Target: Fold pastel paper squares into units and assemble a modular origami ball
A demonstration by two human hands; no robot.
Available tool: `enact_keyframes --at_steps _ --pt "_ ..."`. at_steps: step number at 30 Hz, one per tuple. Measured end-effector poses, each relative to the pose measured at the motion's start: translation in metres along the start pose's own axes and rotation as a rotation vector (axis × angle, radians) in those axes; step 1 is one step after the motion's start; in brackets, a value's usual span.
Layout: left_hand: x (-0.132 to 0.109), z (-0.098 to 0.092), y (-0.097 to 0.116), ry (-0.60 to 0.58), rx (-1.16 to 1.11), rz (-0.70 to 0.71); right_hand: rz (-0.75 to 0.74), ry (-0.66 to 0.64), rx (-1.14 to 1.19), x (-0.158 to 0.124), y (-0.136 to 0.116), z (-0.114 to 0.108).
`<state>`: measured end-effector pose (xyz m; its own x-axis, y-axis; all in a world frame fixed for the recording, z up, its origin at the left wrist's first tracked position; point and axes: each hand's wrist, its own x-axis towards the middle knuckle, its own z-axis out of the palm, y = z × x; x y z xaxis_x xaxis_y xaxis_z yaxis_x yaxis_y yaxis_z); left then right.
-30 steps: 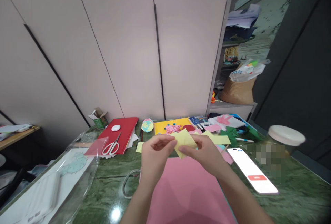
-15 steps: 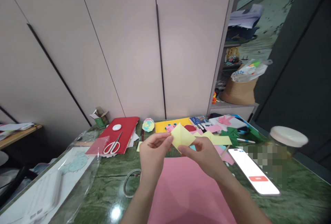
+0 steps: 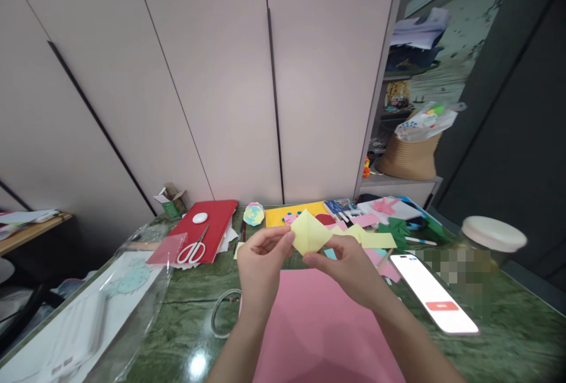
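Note:
A piece of folded yellow paper (image 3: 309, 231), roughly diamond-shaped with a crease down its middle, is held up between my two hands. My left hand (image 3: 264, 259) pinches its left corner between thumb and fingers. At the lower right edge, my right hand (image 3: 347, 265) grips it with the thumb in front and fingers behind. Below both hands a large pink sheet (image 3: 325, 324) lies on the green marbled table (image 3: 177, 318). Behind the folded piece are more yellow paper strips (image 3: 378, 240), partly hidden by my right hand.
White-handled scissors (image 3: 192, 251) lie by a red folder (image 3: 221, 221) on the left. A roll of tape (image 3: 215, 315) sits beside my left wrist. To the right are a lit phone (image 3: 435, 297) and a white-lidded jar (image 3: 493, 234). Green folded paper (image 3: 398, 230) lies farther back.
The yellow paper has shifted very slightly left and tilted a little in my fingers. Both hands keep their pinch; the things on the table have not moved.

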<state>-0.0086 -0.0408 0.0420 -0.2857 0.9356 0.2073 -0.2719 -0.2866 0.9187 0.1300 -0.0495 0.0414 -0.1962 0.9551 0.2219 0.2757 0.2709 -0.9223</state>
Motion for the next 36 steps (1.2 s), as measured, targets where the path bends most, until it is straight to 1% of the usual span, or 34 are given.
enact_keyframes --at_steps 3,5,8,12,14,16,18,20,22,24,28,32,36 --pt "0.0 0.001 0.0 0.012 0.001 0.001 0.0 0.0 -0.018 -0.002 -0.001 0.001" --pt "0.0 0.0 -0.001 0.01 0.002 0.001 -0.033 0.023 -0.034 -0.002 -0.001 0.002" --pt "0.001 -0.002 -0.004 -0.022 -0.014 0.002 -0.074 0.046 -0.04 0.0 0.0 0.001" --pt "0.006 -0.006 -0.008 -0.118 -0.035 0.01 0.002 -0.113 0.051 0.005 0.005 -0.006" --pt "0.006 -0.007 -0.007 -0.154 -0.006 -0.002 0.014 -0.142 0.13 0.007 0.008 -0.01" --pt "0.005 -0.006 -0.006 -0.187 0.062 -0.009 -0.013 -0.095 0.208 0.009 0.01 -0.011" --pt "0.002 -0.004 -0.004 -0.226 0.139 -0.002 -0.032 -0.014 0.262 0.009 0.012 -0.011" --pt "-0.001 -0.003 -0.003 -0.255 0.197 0.006 -0.015 0.076 0.292 0.01 0.013 -0.009" --pt "-0.003 -0.003 -0.002 -0.263 0.223 0.011 -0.005 0.115 0.328 0.009 0.015 -0.007" --pt "-0.005 -0.002 -0.002 -0.266 0.232 0.022 -0.023 0.137 0.356 0.009 0.016 -0.005" --pt "-0.007 0.0 -0.002 -0.326 0.259 0.045 -0.088 0.19 0.342 0.01 0.02 -0.003" --pt "-0.006 0.002 -0.003 -0.334 0.3 0.025 -0.127 0.194 0.347 0.01 0.021 0.0" --pt "-0.007 0.002 -0.003 -0.35 0.278 0.006 -0.136 0.172 0.372 0.009 0.022 0.004"
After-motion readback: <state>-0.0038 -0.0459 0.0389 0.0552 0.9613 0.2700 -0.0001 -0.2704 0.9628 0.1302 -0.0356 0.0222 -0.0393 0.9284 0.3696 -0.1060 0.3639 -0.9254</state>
